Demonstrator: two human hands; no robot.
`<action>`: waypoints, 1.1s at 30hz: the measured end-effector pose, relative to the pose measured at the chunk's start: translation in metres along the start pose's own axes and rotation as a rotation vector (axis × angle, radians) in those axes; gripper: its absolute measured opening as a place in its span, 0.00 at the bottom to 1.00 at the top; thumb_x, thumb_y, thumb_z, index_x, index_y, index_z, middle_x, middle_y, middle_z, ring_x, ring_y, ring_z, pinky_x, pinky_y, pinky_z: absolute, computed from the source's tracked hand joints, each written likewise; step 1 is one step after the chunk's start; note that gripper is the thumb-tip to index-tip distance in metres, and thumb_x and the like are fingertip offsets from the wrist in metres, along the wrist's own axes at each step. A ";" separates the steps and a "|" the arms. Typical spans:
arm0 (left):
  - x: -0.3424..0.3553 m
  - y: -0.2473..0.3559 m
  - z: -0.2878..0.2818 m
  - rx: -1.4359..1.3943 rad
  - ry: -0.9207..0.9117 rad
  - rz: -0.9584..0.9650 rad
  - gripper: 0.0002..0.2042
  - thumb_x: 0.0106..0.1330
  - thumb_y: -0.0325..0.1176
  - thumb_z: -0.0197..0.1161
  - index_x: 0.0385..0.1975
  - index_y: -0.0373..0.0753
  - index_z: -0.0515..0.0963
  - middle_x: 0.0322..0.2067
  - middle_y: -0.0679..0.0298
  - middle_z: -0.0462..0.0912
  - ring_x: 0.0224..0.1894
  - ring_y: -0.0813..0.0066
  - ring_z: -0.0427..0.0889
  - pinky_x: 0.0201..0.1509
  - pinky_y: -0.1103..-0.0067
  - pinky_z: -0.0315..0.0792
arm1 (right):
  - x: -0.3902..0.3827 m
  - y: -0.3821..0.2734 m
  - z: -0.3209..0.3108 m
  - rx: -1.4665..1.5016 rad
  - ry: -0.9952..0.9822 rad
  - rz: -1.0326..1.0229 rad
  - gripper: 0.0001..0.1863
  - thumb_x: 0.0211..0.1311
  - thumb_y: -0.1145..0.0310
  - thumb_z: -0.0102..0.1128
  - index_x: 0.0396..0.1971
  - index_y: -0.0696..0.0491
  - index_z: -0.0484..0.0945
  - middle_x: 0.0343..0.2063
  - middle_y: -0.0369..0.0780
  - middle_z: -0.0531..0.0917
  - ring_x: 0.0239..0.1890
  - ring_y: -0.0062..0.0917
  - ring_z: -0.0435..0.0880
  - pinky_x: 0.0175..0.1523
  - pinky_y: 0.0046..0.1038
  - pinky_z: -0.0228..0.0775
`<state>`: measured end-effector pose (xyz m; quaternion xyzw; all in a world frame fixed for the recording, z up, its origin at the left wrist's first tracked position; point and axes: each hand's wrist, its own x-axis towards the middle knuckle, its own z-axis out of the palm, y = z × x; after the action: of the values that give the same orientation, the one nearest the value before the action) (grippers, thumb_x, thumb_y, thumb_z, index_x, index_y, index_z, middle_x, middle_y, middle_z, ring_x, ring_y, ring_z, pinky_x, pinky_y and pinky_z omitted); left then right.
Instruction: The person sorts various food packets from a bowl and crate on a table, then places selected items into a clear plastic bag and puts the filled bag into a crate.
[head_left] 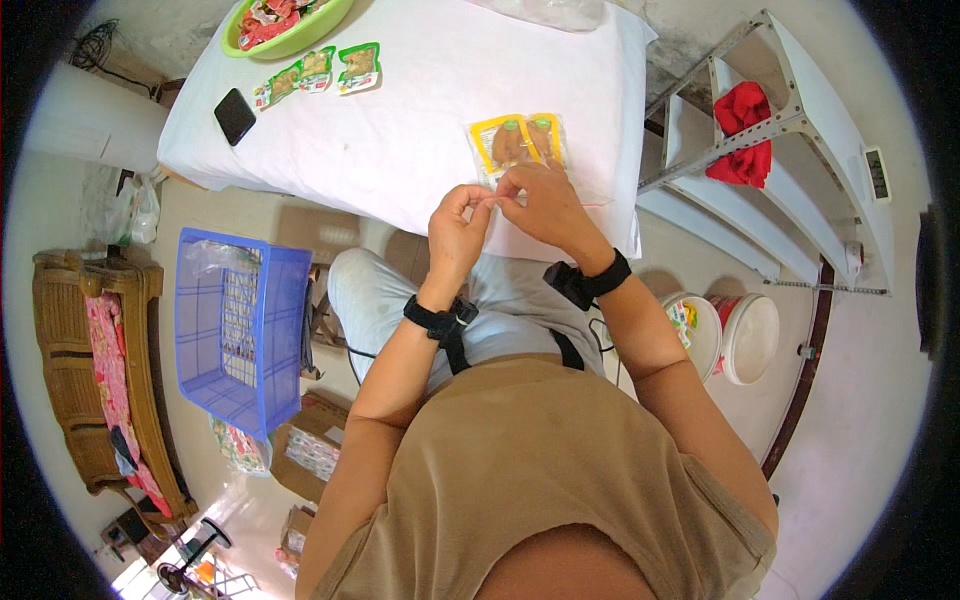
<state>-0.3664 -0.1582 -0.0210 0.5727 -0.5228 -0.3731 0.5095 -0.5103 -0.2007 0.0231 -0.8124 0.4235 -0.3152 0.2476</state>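
Near the front edge of the white-covered table (400, 150), my left hand (457, 235) and my right hand (548, 207) meet, thumbs and forefingers pinched together. Between them runs a thin pink string (597, 205); one end of it trails to the right past my right hand. Just beyond my fingers lie clear packets with yellow borders (512, 143) and brown food inside. My right hand partly covers their near side. Both wrists carry black straps.
Green-edged food packets (358, 68), a black phone (235, 117) and a green basin (300, 32) of red packets lie farther left on the table. A blue crate (235, 330) stands at left, a metal shelf (720, 165) at right, white buckets (750, 340) below it.
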 end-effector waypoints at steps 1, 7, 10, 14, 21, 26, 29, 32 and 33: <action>0.000 0.000 0.000 0.018 0.004 0.022 0.04 0.57 0.27 0.59 0.29 0.35 0.77 0.27 0.61 0.80 0.31 0.74 0.77 0.38 0.80 0.69 | 0.000 0.000 0.000 0.014 0.001 0.013 0.05 0.45 0.71 0.59 0.20 0.56 0.74 0.20 0.41 0.78 0.28 0.32 0.77 0.44 0.31 0.64; 0.001 -0.001 -0.002 0.026 -0.003 -0.033 0.03 0.59 0.26 0.58 0.31 0.35 0.75 0.28 0.69 0.78 0.33 0.83 0.73 0.41 0.84 0.67 | -0.003 0.002 -0.004 -0.079 0.012 -0.001 0.04 0.46 0.70 0.59 0.21 0.53 0.75 0.20 0.37 0.78 0.28 0.30 0.77 0.42 0.31 0.61; 0.001 -0.001 -0.004 0.109 -0.020 0.042 0.04 0.59 0.26 0.58 0.32 0.35 0.75 0.28 0.68 0.78 0.34 0.81 0.74 0.43 0.83 0.68 | -0.004 0.006 -0.010 -0.059 -0.040 -0.004 0.03 0.47 0.70 0.59 0.21 0.51 0.75 0.20 0.35 0.78 0.29 0.29 0.76 0.42 0.30 0.60; 0.002 0.004 -0.001 0.029 -0.051 0.044 0.05 0.58 0.27 0.59 0.33 0.35 0.76 0.29 0.66 0.79 0.36 0.79 0.75 0.44 0.82 0.68 | -0.007 0.004 -0.010 -0.046 -0.004 -0.035 0.04 0.48 0.69 0.59 0.22 0.51 0.74 0.21 0.35 0.77 0.29 0.28 0.76 0.44 0.32 0.59; 0.001 0.011 -0.012 0.210 -0.055 0.169 0.04 0.56 0.28 0.61 0.29 0.36 0.77 0.29 0.63 0.79 0.35 0.72 0.77 0.44 0.80 0.68 | -0.017 0.006 -0.019 -0.155 -0.048 -0.022 0.03 0.49 0.69 0.59 0.23 0.50 0.74 0.24 0.35 0.76 0.31 0.28 0.75 0.51 0.37 0.56; 0.008 0.021 -0.008 0.325 -0.155 0.336 0.03 0.53 0.27 0.62 0.26 0.37 0.78 0.27 0.61 0.79 0.33 0.65 0.77 0.41 0.77 0.68 | -0.021 0.006 -0.018 -0.150 -0.043 -0.051 0.03 0.49 0.68 0.58 0.23 0.49 0.74 0.25 0.34 0.76 0.33 0.28 0.75 0.57 0.42 0.52; 0.007 0.024 -0.008 0.394 -0.134 0.365 0.03 0.51 0.27 0.62 0.25 0.38 0.78 0.26 0.60 0.79 0.32 0.62 0.76 0.39 0.74 0.67 | -0.021 0.005 -0.023 -0.216 -0.088 -0.011 0.03 0.50 0.68 0.58 0.24 0.49 0.74 0.25 0.34 0.76 0.34 0.28 0.75 0.58 0.44 0.51; 0.006 0.026 -0.007 0.399 -0.152 0.380 0.03 0.51 0.29 0.63 0.25 0.39 0.78 0.26 0.61 0.79 0.33 0.63 0.76 0.40 0.73 0.67 | -0.023 0.006 -0.026 -0.206 -0.113 0.004 0.03 0.51 0.67 0.57 0.24 0.49 0.74 0.25 0.34 0.76 0.36 0.29 0.75 0.59 0.47 0.49; 0.006 0.034 -0.005 0.461 -0.151 0.450 0.03 0.51 0.29 0.63 0.24 0.40 0.78 0.26 0.61 0.79 0.32 0.63 0.76 0.40 0.72 0.66 | -0.022 0.008 -0.026 -0.199 -0.095 -0.028 0.03 0.51 0.67 0.57 0.25 0.49 0.74 0.25 0.34 0.76 0.37 0.29 0.75 0.59 0.48 0.49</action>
<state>-0.3684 -0.1613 0.0138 0.5137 -0.7431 -0.1643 0.3960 -0.5431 -0.1892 0.0289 -0.8528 0.4289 -0.2364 0.1811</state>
